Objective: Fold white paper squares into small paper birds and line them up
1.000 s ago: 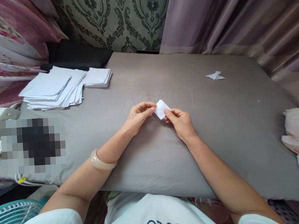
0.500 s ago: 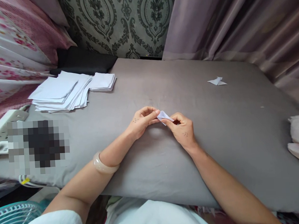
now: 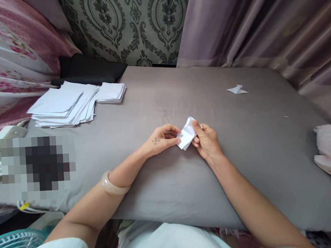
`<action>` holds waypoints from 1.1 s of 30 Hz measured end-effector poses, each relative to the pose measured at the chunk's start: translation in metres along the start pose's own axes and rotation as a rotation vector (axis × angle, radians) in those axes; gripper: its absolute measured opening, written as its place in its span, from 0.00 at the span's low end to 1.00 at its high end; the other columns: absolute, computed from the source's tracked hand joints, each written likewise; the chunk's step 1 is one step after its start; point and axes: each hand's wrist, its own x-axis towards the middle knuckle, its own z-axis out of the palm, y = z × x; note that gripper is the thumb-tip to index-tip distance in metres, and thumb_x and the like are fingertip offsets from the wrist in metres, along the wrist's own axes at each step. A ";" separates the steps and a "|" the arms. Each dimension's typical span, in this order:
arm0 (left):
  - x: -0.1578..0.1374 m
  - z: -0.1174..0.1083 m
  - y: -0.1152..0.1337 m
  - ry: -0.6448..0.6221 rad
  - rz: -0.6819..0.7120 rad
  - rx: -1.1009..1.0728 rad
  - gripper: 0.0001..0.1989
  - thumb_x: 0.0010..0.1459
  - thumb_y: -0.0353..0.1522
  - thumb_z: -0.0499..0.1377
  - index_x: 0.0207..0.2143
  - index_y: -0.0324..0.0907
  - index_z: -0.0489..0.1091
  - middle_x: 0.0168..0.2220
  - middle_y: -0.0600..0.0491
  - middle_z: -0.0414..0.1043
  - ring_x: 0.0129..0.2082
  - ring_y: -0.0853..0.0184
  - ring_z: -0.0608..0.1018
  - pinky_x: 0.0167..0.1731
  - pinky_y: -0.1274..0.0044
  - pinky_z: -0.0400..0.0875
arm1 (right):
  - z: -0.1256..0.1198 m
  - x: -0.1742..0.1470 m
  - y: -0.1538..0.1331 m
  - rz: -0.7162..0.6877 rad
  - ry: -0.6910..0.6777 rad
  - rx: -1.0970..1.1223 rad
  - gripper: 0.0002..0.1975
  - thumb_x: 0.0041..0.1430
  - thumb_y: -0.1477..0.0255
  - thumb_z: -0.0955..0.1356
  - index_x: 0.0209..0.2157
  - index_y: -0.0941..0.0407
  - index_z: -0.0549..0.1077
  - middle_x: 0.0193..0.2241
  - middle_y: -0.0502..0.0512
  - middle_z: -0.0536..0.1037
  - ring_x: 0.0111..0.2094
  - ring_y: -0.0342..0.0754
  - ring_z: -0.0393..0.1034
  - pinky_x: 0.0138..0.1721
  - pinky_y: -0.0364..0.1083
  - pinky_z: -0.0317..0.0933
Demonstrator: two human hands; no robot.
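A small folded white paper piece point(image 3: 186, 135) is lying between the two hands at the centre of the frame, its long axis running from lower left to upper right. The bare left hand point(image 3: 161, 141) is pinching the lower-left end, its grip nearly closed, thumb against fingers; the bare right hand point(image 3: 208, 140) is clasping the upper-right end, thumb on top and fingers behind. Both hands are touching the paper, so neither is standing nearer. Whether it is resting on the grey cloth-covered surface point(image 3: 163, 183) cannot be told. The surface's near edge is running below the hands. A large stack of white sheets point(image 3: 56, 102) and a smaller white stack point(image 3: 111, 91) are sitting at upper left, a pointed white paper figure point(image 3: 237, 90) at upper right, all well apart from the hands.
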 end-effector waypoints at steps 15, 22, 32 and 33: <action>-0.009 0.011 0.022 -0.080 0.053 -0.093 0.20 0.54 0.36 0.63 0.47 0.34 0.69 0.42 0.44 0.75 0.41 0.62 0.77 0.45 0.70 0.69 | 0.003 -0.009 0.001 0.041 -0.312 -0.029 0.23 0.46 0.51 0.72 0.21 0.56 0.66 0.09 0.42 0.62 0.12 0.35 0.54 0.12 0.37 0.50; -0.003 0.003 0.006 0.156 -0.040 -0.255 0.12 0.52 0.35 0.62 0.36 0.37 0.74 0.30 0.51 0.77 0.29 0.67 0.77 0.31 0.77 0.69 | -0.006 -0.001 -0.005 0.052 -0.264 -0.063 0.18 0.49 0.57 0.73 0.25 0.57 0.68 0.19 0.46 0.71 0.20 0.38 0.64 0.21 0.39 0.59; 0.008 -0.002 -0.004 0.507 -0.099 -0.307 0.15 0.45 0.33 0.64 0.37 0.36 0.71 0.29 0.50 0.77 0.26 0.68 0.76 0.27 0.78 0.70 | -0.010 0.001 0.008 -0.169 -0.125 -0.559 0.30 0.49 0.64 0.71 0.52 0.52 0.59 0.28 0.48 0.77 0.24 0.45 0.71 0.26 0.45 0.66; 0.009 -0.003 -0.005 0.537 -0.104 -0.298 0.16 0.45 0.33 0.64 0.37 0.36 0.71 0.29 0.50 0.77 0.26 0.67 0.77 0.28 0.77 0.70 | -0.011 0.002 0.010 -0.215 -0.106 -0.620 0.28 0.50 0.65 0.71 0.52 0.52 0.59 0.29 0.49 0.77 0.25 0.45 0.72 0.27 0.46 0.66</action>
